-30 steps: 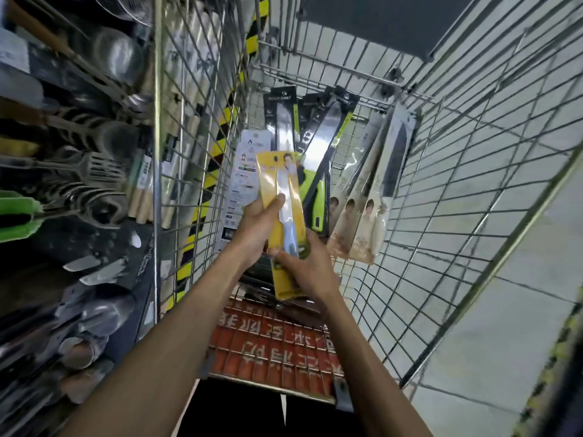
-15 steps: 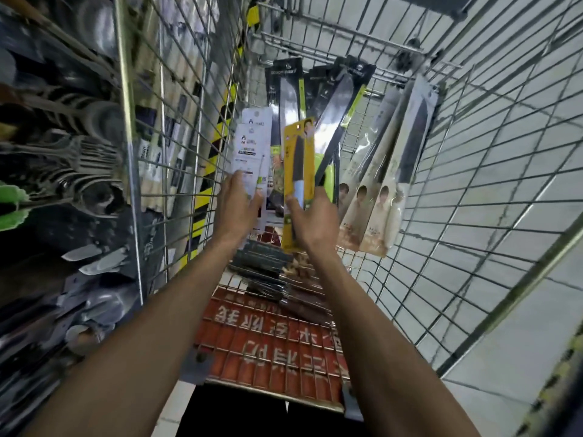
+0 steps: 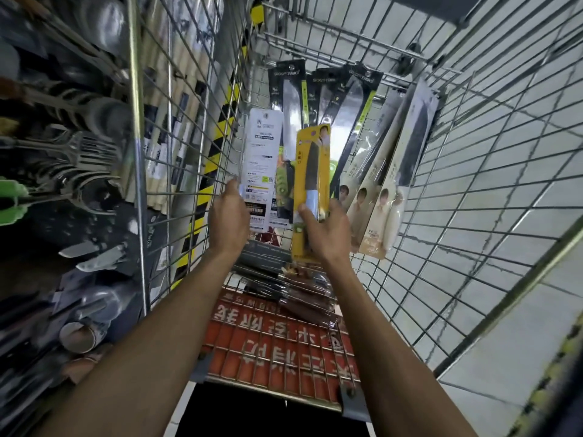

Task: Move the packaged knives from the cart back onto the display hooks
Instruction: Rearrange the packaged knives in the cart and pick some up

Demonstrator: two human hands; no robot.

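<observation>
Your right hand (image 3: 328,231) curls its fingers (image 3: 336,205) round a yellow knife pack (image 3: 310,165), and your left hand (image 3: 228,222) grips a white pack (image 3: 260,159). The cart (image 3: 473,184) holds black packs (image 3: 291,99) and beige packs (image 3: 388,184) leaning upright.

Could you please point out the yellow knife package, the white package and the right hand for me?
yellow knife package (image 3: 311,162): head view, on the dark blade.
white package (image 3: 260,152): head view, middle of its printed face.
right hand (image 3: 326,231): head view, back of the hand.
</observation>
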